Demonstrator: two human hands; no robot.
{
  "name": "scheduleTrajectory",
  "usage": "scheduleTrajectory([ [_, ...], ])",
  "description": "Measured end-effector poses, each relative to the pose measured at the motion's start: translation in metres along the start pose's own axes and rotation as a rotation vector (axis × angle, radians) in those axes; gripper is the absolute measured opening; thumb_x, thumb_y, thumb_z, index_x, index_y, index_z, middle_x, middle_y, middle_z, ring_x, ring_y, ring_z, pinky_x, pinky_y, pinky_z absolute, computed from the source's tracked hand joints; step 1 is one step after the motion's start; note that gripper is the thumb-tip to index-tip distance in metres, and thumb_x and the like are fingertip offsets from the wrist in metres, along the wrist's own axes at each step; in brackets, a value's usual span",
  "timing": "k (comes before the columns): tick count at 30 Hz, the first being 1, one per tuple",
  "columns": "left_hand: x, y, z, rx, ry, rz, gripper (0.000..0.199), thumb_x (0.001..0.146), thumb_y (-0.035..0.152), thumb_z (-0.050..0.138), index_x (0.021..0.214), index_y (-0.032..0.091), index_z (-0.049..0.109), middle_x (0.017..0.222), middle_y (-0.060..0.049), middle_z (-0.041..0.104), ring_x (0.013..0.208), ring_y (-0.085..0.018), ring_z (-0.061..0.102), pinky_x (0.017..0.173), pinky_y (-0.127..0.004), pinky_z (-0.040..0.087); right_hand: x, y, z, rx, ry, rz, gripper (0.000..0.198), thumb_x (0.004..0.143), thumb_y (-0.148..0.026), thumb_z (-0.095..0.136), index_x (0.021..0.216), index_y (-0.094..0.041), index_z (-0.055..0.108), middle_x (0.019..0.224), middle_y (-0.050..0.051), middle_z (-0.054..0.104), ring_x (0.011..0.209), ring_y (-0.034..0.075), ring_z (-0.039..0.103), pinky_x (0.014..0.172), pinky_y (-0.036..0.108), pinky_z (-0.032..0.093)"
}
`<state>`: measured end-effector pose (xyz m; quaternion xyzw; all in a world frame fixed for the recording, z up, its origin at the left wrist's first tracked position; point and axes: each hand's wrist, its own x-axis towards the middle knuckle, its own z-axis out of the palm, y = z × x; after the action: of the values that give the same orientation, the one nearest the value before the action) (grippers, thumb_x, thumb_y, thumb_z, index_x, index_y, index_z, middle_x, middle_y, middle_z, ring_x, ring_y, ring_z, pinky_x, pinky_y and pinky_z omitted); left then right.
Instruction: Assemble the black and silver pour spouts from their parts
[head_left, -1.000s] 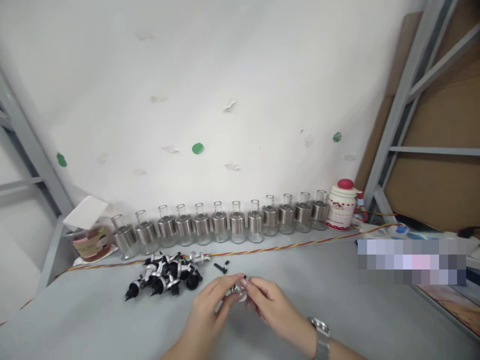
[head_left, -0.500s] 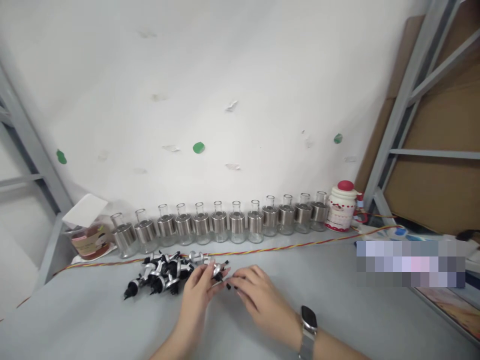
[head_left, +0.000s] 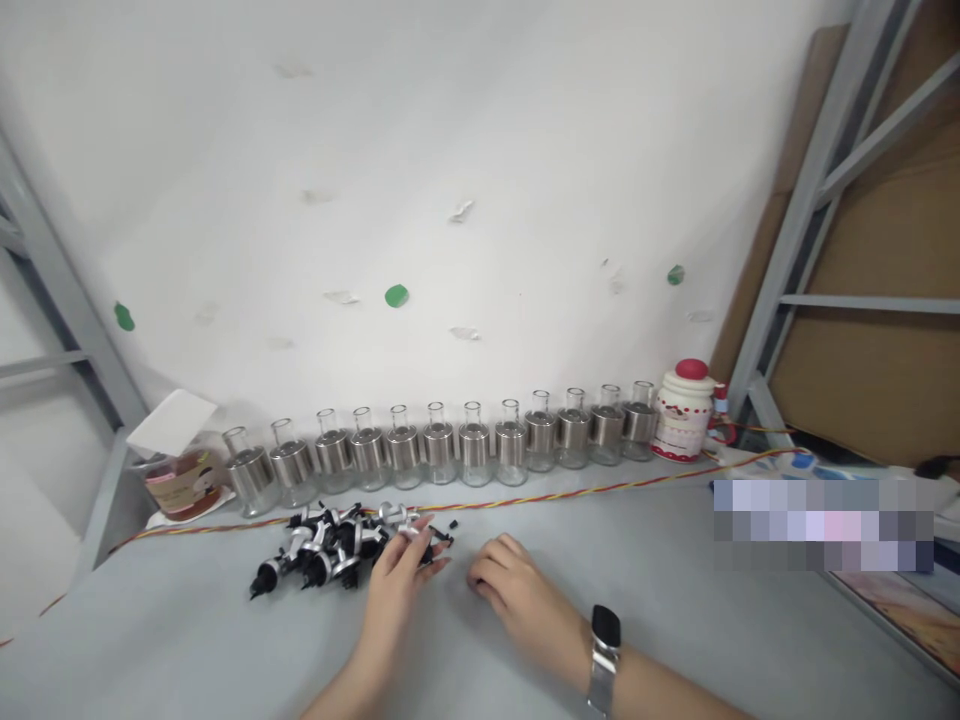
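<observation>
My left hand (head_left: 403, 562) is closed around a black-and-silver bottle pourer (head_left: 427, 552), its thin black end poking out to the right past my fingertips. To its left lies a pile of similar pourers (head_left: 330, 545), some on top of others. A little apart on the right, my right hand (head_left: 510, 580) is low over the table with its fingers curled together. Whatever it may hold is hidden. A small black piece (head_left: 453, 524) rests on the table beyond the gap between my hands.
A row of glass bottles with steel sleeves (head_left: 474, 445) stands along the wall. Before them runs a red-yellow twisted cord (head_left: 555, 498). A jar with a red knob (head_left: 681, 415) stands at the right end, a lidded tub (head_left: 184, 488) at the left.
My right hand has drawn back slightly from the pourer, its fingers curling in. The small black bit by its fingertips is no longer visible. My left hand keeps the pourer, now turned a little.
</observation>
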<state>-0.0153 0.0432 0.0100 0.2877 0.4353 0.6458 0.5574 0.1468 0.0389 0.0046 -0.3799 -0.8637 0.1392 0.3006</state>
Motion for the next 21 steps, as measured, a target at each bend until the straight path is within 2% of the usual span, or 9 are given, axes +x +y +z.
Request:
scheduleTrajectory([
  [6, -0.002, -0.001, 0.001, 0.054, -0.018, 0.025, 0.027, 0.058, 0.027, 0.071, 0.081, 0.014, 0.066, 0.099, -0.008, 0.06, 0.074, -0.019, 0.062, 0.06, -0.028, 0.052, -0.001, 0.002, 0.001, 0.088, 0.005, 0.05, 0.019, 0.081, -0.004, 0.044, 0.081, -0.019, 0.056, 0.085, 0.002, 0.052, 0.086, 0.016, 0.044, 0.078, 0.027, 0.038],
  [13, -0.002, -0.001, 0.0, 0.05, -0.008, 0.019, 0.029, 0.056, 0.027, 0.072, 0.081, 0.013, 0.065, 0.084, -0.005, 0.063, 0.068, -0.017, 0.061, 0.058, -0.027, 0.051, -0.001, 0.007, -0.01, 0.126, 0.048, 0.09, 0.024, 0.075, -0.01, 0.057, 0.095, -0.023, 0.057, 0.093, 0.002, 0.051, 0.091, 0.017, 0.043, 0.083, 0.028, 0.034],
  [17, -0.002, -0.001, 0.0, 0.074, -0.024, 0.011, 0.03, 0.057, 0.027, 0.071, 0.083, 0.013, 0.064, 0.081, -0.004, 0.062, 0.069, -0.018, 0.061, 0.058, -0.027, 0.051, 0.0, 0.01, -0.007, 0.106, 0.016, 0.124, 0.018, 0.071, -0.015, 0.064, 0.086, -0.022, 0.058, 0.088, 0.001, 0.053, 0.088, 0.018, 0.044, 0.079, 0.028, 0.035],
  [21, -0.003, -0.002, 0.0, 0.113, -0.03, 0.04, 0.032, 0.058, 0.03, 0.07, 0.084, 0.012, 0.064, 0.088, -0.006, 0.061, 0.072, -0.019, 0.06, 0.059, -0.028, 0.05, 0.002, 0.006, -0.003, 0.098, 0.009, 0.129, 0.01, 0.073, -0.012, 0.059, 0.077, -0.02, 0.055, 0.084, 0.0, 0.053, 0.085, 0.017, 0.045, 0.076, 0.027, 0.035],
])
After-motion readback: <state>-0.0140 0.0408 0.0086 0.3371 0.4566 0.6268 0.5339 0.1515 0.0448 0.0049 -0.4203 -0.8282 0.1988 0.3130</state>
